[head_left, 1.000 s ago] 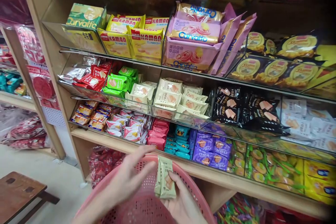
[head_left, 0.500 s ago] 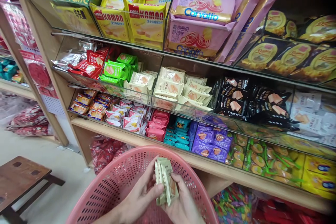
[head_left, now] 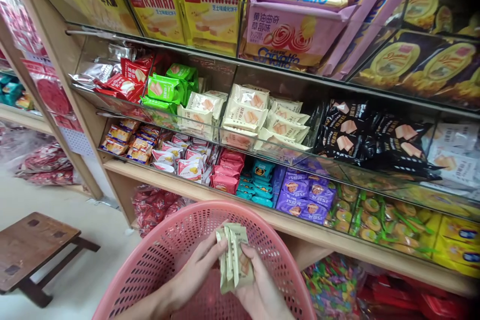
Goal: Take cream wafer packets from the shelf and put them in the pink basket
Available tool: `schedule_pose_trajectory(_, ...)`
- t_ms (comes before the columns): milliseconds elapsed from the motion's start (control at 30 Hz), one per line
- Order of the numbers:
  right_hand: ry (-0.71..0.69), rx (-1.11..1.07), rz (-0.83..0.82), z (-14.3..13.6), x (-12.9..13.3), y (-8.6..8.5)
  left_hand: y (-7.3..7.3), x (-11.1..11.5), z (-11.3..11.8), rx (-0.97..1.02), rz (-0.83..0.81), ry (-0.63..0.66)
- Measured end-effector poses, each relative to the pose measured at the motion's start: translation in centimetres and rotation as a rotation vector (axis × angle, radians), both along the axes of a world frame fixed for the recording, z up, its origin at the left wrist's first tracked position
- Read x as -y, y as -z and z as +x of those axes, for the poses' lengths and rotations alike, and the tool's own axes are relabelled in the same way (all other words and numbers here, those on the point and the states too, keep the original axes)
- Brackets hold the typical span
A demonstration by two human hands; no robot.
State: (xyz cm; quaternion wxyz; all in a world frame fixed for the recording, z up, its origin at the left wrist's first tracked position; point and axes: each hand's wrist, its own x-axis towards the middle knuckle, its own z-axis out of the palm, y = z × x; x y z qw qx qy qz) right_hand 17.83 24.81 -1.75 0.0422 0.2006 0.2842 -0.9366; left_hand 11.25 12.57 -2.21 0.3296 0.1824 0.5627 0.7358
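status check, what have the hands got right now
Left hand and right hand both shut on small stack of cream wafer packets. Held over pink basket, below snack shelves. Nothing blocking.

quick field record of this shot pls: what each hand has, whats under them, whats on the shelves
left hand: left hand grips the cream wafer packets from the left side
right hand: right hand holds the same packets from the right and below
packets: several thin ones bunched together, upright
under the hands: pink basket, perforated
shelf, middle row: matching cream packets in a clear bin, black packets to their right
shelf, top row: yellow Kaman packs
floor, left: wooden stool
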Motion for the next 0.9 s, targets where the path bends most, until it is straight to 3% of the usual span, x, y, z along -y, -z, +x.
schedule_pose_trajectory(133,0.043,0.041,0.063,0.1,-0.2,-0.1,0.0,-0.2,0.0,0.125,0.071,0.056)
schedule_pose_trajectory(367,0.074,0.083,0.066,0.2,-0.3,-0.3,-0.7,-0.7,-0.2,0.078,0.025,0.056)
schedule_pose_trajectory(900,0.002,0.029,0.006,0.3,-0.6,-0.6,-0.4,-0.4,-1.3,0.075,-0.014,-0.027)
